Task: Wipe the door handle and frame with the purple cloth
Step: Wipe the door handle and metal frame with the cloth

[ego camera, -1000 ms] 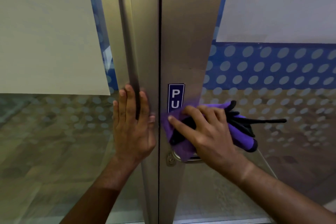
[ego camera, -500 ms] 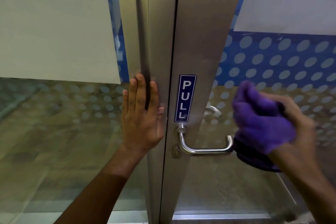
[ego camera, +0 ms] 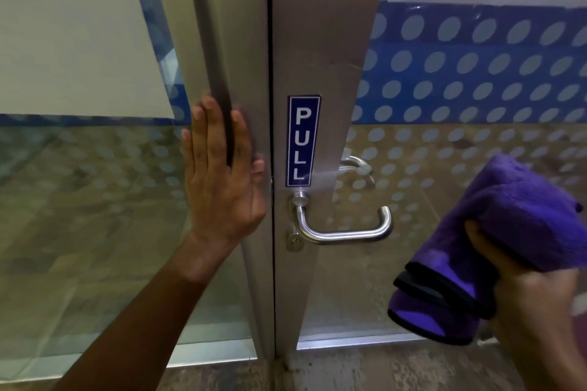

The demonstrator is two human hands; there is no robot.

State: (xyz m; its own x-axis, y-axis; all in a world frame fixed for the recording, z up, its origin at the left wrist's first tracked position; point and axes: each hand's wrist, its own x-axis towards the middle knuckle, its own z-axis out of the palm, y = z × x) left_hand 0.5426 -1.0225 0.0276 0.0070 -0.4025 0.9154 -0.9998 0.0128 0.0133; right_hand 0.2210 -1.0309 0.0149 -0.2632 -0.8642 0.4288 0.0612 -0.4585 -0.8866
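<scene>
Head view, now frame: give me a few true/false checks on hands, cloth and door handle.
1. The left hand lies flat against the door frame. True.
2. The purple cloth is pressed on the door handle. False: the cloth is held off to the right, clear of the handle.
3. The right hand grips the cloth. True.
4. The sign above the handle reads PUSH. False: it reads PULL.
5. The left hand is grasping the handle. False: it is open on the frame, left of the handle.
</scene>
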